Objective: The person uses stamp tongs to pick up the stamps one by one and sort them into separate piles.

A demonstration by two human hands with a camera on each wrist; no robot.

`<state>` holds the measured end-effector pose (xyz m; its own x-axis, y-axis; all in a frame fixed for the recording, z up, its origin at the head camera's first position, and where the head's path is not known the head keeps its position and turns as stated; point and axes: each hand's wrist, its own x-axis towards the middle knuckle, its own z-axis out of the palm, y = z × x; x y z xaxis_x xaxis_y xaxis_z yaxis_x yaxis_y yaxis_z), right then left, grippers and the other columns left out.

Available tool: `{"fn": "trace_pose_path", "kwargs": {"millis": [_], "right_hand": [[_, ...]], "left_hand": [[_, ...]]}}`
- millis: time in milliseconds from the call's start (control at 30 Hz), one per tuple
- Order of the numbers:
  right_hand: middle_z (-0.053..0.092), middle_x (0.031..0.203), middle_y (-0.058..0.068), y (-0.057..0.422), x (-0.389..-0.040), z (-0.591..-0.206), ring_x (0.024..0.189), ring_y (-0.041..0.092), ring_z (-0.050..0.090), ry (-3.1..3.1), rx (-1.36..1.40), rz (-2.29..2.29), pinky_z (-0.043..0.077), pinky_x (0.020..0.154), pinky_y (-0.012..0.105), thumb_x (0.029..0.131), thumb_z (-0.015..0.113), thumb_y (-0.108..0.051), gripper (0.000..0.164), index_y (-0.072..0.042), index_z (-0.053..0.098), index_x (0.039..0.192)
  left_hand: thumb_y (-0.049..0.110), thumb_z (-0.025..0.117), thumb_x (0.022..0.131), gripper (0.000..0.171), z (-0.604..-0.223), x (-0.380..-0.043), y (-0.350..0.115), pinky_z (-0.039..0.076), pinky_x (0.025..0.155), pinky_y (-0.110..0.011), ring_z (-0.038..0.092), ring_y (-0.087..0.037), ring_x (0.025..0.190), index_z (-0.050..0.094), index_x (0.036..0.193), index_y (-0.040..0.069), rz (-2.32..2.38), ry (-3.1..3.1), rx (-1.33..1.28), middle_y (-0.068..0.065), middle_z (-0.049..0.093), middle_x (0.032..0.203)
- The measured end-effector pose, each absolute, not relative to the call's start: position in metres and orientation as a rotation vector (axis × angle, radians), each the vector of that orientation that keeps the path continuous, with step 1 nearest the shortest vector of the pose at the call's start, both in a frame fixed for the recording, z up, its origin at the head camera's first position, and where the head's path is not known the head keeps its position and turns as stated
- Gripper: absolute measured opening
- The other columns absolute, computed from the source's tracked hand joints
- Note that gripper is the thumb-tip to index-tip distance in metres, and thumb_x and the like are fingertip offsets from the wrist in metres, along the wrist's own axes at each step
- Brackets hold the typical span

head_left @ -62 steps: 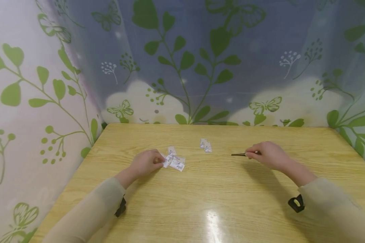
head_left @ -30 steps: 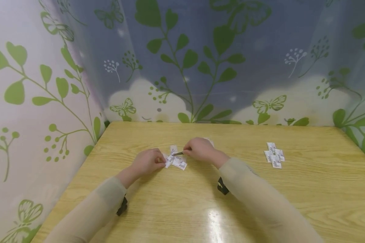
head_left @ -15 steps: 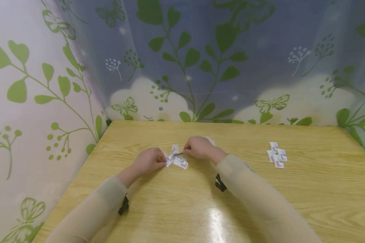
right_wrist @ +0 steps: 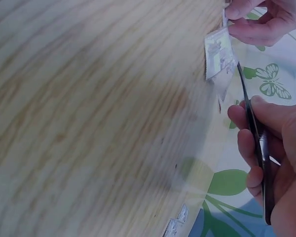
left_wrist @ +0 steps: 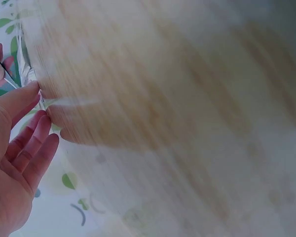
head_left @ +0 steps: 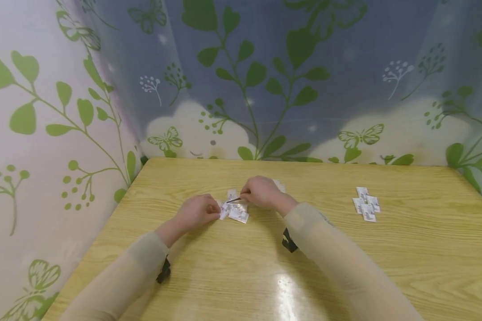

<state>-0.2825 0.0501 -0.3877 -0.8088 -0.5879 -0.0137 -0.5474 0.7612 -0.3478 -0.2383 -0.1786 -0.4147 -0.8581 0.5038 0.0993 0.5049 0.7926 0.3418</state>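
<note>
A wood-grained table [head_left: 225, 276] is bearing a packet cluster [head_left: 238, 216] of small white printed packets and, near the front, catching a bright reflection. Leaf-and-butterfly fabric [head_left: 241, 67] is hanging beyond the packet cluster and also well to its left. A second group of packets [head_left: 368, 213] is lying well to its right, four overlapping; further packets [head_left: 280, 185] are lying beyond it and to its right, partly hidden by the right hand. Pale sleeves [head_left: 120, 272] are covering both forearms. At the packet cluster's left edge, the left hand [head_left: 193, 211] is pinching a packet between thumb and forefinger, its other fingers spreading loosely. From the right of it, the right hand [head_left: 261, 191] is curling closely around dark tweezers [right_wrist: 259, 143], their tips pointing at the packet cluster; whether they are gripping a packet, I cannot tell.
</note>
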Motion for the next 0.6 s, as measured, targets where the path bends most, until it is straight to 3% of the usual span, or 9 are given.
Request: {"fn": "trace_pose_path", "kwargs": {"millis": [300,600], "right_hand": [[0.072,0.104,0.002,0.059,-0.281,-0.391,0.096,0.020,0.066,2.956,-0.867,-0.558,0.050,0.087,0.039,0.097,0.061,-0.023,0.021,-0.013,0.075,0.108],[0.073,0.095,0.003,0.067,-0.278,-0.390,0.088,0.019,0.067,3.035,-0.827,-0.654,0.052,0.082,0.038,0.097,0.061,-0.024,0.023,-0.009,0.074,0.110]], "left_hand": [[0.025,0.076,0.085,0.011,-0.417,-0.240,-0.179,0.051,0.073,-0.036,0.063,-0.016,0.079,0.073,0.090,0.016,-0.579,-3.028,-0.733,0.005,0.064,0.085],[0.024,0.076,0.085,0.010,-0.415,-0.240,-0.177,0.051,0.073,-0.036,0.062,-0.015,0.078,0.073,0.089,0.016,-0.584,-3.035,-0.726,0.004,0.064,0.086]]}}
